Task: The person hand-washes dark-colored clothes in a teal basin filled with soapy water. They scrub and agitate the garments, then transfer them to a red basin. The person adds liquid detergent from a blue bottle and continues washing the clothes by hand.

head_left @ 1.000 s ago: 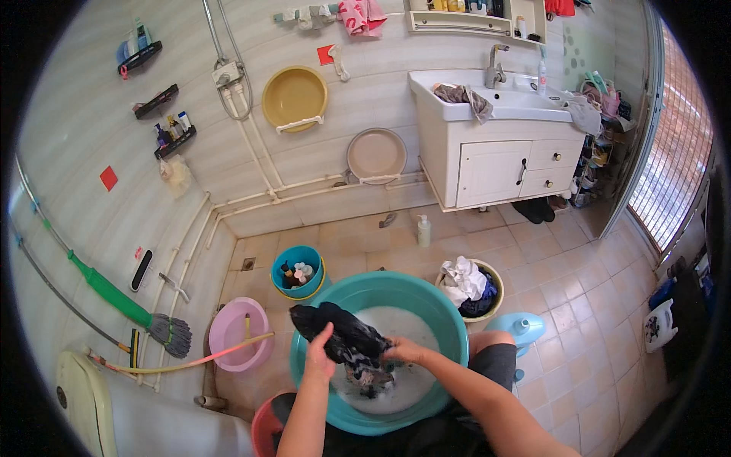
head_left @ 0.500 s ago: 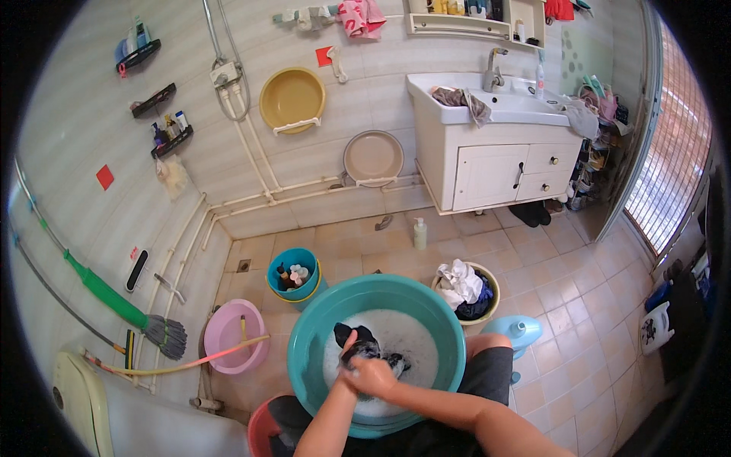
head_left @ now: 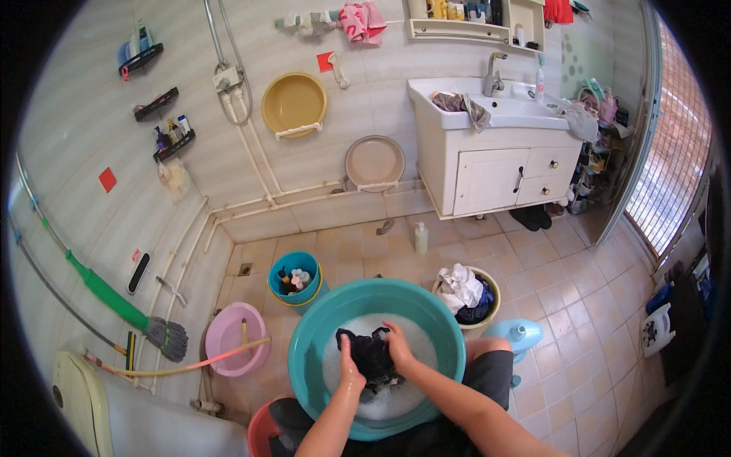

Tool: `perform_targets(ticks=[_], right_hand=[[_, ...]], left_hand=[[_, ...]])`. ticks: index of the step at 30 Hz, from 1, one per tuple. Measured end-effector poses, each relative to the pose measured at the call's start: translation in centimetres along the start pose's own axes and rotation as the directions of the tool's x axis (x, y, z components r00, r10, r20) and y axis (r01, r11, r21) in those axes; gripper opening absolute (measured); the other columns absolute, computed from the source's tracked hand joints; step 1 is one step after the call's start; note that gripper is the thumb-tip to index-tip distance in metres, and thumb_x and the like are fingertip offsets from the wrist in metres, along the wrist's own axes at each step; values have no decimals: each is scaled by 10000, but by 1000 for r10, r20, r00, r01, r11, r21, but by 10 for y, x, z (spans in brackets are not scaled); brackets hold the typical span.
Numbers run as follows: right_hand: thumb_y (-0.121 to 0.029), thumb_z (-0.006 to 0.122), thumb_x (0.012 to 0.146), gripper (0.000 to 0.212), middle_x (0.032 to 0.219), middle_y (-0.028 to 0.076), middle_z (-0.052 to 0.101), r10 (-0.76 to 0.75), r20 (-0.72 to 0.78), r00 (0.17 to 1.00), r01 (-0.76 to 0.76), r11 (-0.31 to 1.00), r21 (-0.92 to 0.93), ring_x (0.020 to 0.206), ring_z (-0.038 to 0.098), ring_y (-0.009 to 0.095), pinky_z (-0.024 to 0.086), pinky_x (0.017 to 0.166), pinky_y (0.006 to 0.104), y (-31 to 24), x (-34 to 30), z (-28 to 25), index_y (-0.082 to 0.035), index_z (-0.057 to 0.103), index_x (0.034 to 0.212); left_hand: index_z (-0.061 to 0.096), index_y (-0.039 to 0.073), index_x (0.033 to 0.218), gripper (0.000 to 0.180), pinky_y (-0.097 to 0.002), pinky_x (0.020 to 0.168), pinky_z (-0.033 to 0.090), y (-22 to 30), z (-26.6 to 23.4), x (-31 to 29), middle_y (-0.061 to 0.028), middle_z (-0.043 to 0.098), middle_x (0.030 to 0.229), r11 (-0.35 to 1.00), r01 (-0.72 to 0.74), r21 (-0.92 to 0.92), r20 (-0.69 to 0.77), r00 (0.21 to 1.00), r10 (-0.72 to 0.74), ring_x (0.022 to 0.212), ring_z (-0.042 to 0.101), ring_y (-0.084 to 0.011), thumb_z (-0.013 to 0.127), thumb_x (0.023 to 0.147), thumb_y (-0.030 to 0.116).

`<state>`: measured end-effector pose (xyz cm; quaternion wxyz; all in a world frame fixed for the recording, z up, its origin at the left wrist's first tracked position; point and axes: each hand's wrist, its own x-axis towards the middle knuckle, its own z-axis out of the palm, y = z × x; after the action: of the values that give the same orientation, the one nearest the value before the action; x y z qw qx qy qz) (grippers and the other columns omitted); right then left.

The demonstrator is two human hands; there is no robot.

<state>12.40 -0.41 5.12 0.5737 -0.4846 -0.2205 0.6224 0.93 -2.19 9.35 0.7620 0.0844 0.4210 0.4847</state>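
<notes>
cloth: the black cloth [head_left: 367, 355] was in the tub [head_left: 320, 335], bunched between both hands, its lower end down in the suds [head_left: 425, 356].
left hand: the left hand [head_left: 351, 371] gripped the near left side of the cloth, thumb up in front, fingers mostly hidden.
right hand: the right hand [head_left: 399, 350] gripped the right edge, thumb and fingers closed narrowly on it.
progress: handling looked partway, as a judgement; the cloth was in the suds, neither wrung out nor set aside. how clean it was could not be told.
clothes: white and dark clothes [head_left: 460, 286] lay in the basin [head_left: 492, 314] just beyond the tub; whether they were done or left could not be told.
jug: the blue jug [head_left: 521, 333] stood beside the right knee [head_left: 489, 346], with no readable label in view.
writing: the shelf bottles [head_left: 173, 134] were too small to read.
</notes>
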Motion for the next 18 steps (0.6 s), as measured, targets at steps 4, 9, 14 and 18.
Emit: perform_targets(ticks=[4,9,14,18], right_hand=[[-194,501,774,240,906,142,569,-274,299,914,387,808,-444,853,540,244,414,777,308,-18,-71,48,-56,551,964],[-326,541,756,268,799,197,590,-293,217,931,335,452,-827,723,563,377,454,623,446,-33,-53,38,-87,605,859],[-263,523,777,231,756,184,588,-485,256,836,460,364,-810,697,566,362,456,616,428,-30,-45,34,-53,612,737],[-296,511,793,274,783,181,592,-478,394,785,579,341,-740,727,563,360,459,643,411,-21,-67,38,-52,621,735]], left_hand=[[526,91,941,554,-364,750,433,-13,-75,61,-63,553,898,997,50,-55,120,992,-43,847,537,-231,505,737,606],[524,67,997,415,-377,796,422,-44,-48,58,-88,550,971,944,-225,243,28,974,225,919,518,-227,555,773,415],[536,48,914,284,-345,770,428,-27,-19,29,-72,562,890,977,-181,109,-6,983,183,840,534,-200,488,830,314],[543,59,841,272,-340,716,435,-29,-40,34,-66,556,816,980,-154,124,30,988,152,771,537,-185,486,815,324]])
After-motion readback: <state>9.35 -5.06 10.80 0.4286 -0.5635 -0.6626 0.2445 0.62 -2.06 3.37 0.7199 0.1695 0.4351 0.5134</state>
